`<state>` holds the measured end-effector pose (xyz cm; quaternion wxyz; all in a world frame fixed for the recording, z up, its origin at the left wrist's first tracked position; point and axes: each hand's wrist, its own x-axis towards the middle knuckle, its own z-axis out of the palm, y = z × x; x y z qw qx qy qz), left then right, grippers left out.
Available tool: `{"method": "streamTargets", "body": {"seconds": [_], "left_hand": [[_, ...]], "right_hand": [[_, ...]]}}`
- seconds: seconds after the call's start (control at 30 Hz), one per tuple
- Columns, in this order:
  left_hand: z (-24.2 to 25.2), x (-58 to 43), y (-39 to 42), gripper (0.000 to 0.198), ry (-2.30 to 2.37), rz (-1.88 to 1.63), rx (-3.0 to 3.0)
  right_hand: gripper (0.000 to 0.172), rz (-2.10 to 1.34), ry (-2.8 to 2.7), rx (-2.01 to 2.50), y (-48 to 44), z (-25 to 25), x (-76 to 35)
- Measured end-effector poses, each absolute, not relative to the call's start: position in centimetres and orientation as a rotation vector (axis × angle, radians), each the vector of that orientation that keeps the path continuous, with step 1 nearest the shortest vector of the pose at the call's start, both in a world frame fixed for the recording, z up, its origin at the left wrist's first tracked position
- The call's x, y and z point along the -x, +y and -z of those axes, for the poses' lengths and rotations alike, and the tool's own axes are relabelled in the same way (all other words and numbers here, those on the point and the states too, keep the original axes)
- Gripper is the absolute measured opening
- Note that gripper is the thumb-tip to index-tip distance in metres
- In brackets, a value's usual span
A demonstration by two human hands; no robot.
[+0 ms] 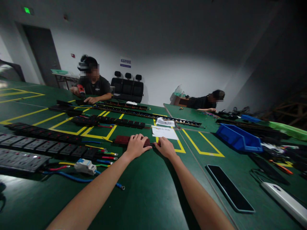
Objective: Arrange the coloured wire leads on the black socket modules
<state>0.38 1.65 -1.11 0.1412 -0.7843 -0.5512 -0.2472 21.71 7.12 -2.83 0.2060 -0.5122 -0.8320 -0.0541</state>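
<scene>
My left hand (137, 145) lies over a dark red strip (121, 139), its fingers curled across the top and far side. Beside it, my right hand (165, 147) is closed, with thumb and fingers pinched around a thin black cable-like piece (153, 145) at the strip's right end. What exactly the right fingers grip is partly hidden. Just beyond my hands lies a white paper sheet (165, 133) with print on it. To the left are rows of grey-black socket strips (55, 147) with coloured wires ending in ring terminals, and a white circuit breaker (85, 166).
A phone (229, 187) and a white power bank (284, 199) lie at right, near a blue bin (240, 139). Long black strips (148, 116) cross the table's middle. Across the table, one person (97, 81) holds a red power drill (81, 91); another person (207, 101) leans at far right.
</scene>
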Motion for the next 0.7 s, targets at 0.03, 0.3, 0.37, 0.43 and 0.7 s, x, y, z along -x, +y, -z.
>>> {"method": "streamTargets", "body": {"seconds": [0.03,0.3,0.37,0.43,0.7], "left_hand": [[1.11,-0.37,1.65,0.059,-1.591,0.714,2.264],[1.1,-0.32,1.69,0.058,-1.586,0.708,2.267],[1.09,-0.34,1.67,0.059,-1.588,0.708,2.268],[1.09,-0.35,1.68,0.06,-1.593,0.709,2.269],[1.22,-0.29,1.8,0.061,-1.596,0.712,2.278]], "right_hand": [[0.024,0.148,-2.317,1.427,7.12,2.82,-21.7],[0.025,0.215,-2.318,1.415,6.86,2.6,-21.66],[0.025,0.238,-2.315,1.408,6.82,2.6,-21.65],[0.025,0.248,-2.319,1.407,6.8,2.59,-21.63],[0.028,0.198,-2.322,1.456,6.77,2.37,-21.54]]}}
